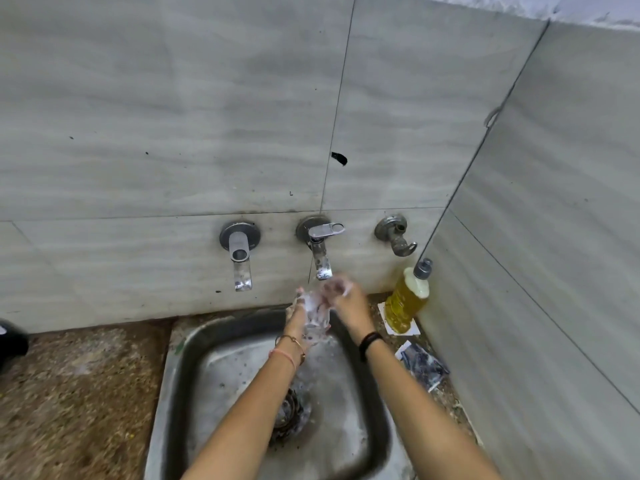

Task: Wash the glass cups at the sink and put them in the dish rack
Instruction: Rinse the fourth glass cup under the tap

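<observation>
- Left hand (298, 317): fingers wrapped round the side of the glass cup (317, 315) and gripping it, probably to steady it for scrubbing.
- Right hand (341, 292): fingers curled over the cup's upper end and coated in foam. Blur hides whether they reach inside.
- Glass cup: sudsy, tilted, held above the sink's 12 o'clock edge, just under the tap (320, 251), likely so the water carries the soap off.
- Sink (194, 341): steel basin below the hands, with the drain (289, 410) at about 6 o'clock from the cup.
- Second spout (239, 254): at 9 o'clock from the tap.
- Soap bottle (408, 299): yellow liquid, at 3 o'clock from the hands, within easy reach.
- Dish rack: not in view.
- Judgement: washing stage; racking not yet done.
</observation>
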Demonstrator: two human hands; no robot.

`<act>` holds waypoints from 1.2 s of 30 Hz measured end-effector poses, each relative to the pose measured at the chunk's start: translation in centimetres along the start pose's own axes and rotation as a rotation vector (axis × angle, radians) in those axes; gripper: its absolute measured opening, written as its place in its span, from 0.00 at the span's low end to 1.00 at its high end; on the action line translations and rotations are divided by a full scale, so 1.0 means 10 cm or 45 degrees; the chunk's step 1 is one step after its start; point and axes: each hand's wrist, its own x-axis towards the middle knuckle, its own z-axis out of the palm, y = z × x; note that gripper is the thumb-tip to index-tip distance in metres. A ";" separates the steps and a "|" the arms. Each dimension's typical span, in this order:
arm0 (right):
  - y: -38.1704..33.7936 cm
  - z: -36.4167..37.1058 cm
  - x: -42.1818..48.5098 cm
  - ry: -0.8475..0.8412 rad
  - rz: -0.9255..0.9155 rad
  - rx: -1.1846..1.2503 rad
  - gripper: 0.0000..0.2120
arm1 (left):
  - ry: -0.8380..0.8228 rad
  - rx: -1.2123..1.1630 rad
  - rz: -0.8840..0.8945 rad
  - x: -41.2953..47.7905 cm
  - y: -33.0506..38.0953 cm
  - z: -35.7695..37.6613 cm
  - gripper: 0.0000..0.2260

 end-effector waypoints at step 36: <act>0.14 0.38 0.26 0.166 -0.170 -0.226 0.23 | -0.287 -0.106 0.025 -0.81 0.58 0.06 0.24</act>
